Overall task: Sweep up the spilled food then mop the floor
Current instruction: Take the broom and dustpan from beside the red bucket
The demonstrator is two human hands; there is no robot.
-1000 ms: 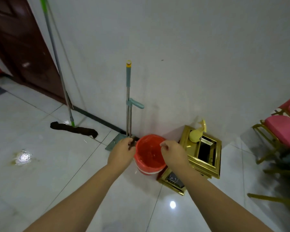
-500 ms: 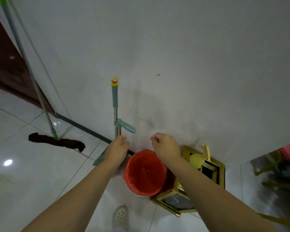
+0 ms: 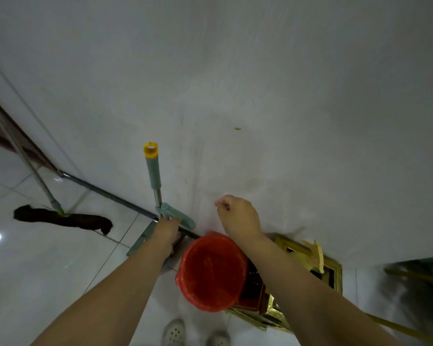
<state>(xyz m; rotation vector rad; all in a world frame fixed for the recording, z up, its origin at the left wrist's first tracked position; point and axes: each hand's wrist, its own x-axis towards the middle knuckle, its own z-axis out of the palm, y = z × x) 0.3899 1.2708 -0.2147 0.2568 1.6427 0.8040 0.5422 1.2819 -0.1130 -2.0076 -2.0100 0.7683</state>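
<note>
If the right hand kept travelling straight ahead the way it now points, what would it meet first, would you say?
Most likely the white wall. The right hand, loosely curled and holding nothing, is raised above the red bucket and points at bare wall, with nothing visible between; depth is hard to judge from this view.

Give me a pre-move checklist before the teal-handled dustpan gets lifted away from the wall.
1. Left hand grips the dustpan handle below its side lever: ok.
2. Right hand free: ok, fingers curled, holding nothing visible.
3. Red bin clear of the dustpan pan: not ok, it sits close beside it.
4. Mop out of the way: ok, leaning against the wall further left.
5. Feet clear of the bin: ok.
6. Dustpan pan empty: cannot tell, the arm hides it.
</note>
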